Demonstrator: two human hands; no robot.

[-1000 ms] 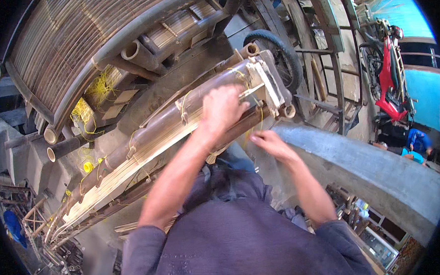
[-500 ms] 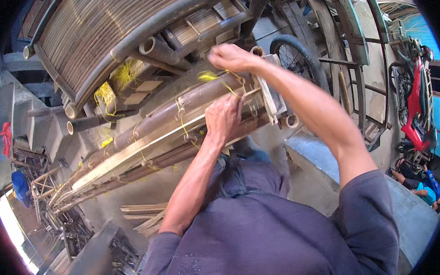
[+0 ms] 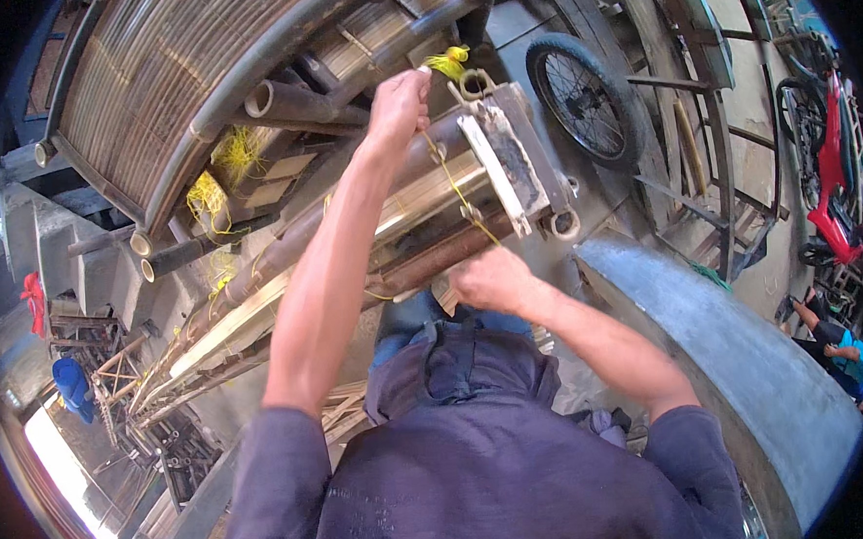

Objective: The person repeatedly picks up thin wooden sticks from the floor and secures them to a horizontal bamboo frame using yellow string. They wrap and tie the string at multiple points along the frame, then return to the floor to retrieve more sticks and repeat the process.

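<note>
A long bamboo frame (image 3: pixel 441 256) runs from the far left up to the right, with pale split bamboo strips (image 3: pixel 430 197) between its dark poles. A thin yellow string (image 3: pixel 453 178) crosses it near the right end. My left hand (image 3: pixel 401 107) is closed at the string's far end, beyond the far pole. A loose yellow bundle of string (image 3: pixel 449 64) lies just past its fingers. My right hand (image 3: pixel 493 278) is closed on the string at the near pole, its fingers partly hidden. A pale wooden end piece (image 3: pixel 493 174) stands right of the string.
Behind the frame is a slatted bamboo bench (image 3: pixel 139 80) with yellow string tangles (image 3: pixel 210 201) beside it. A bicycle wheel (image 3: pixel 584 100) and a wooden rack (image 3: pixel 723 157) stand at right. A grey slab (image 3: pixel 709 343) borders my right side. A person (image 3: pixel 848 355) sits far right.
My left hand has moved from the strips to the far side of the frame. My right hand has come from the far side down to the near pole. The string now stretches across.
</note>
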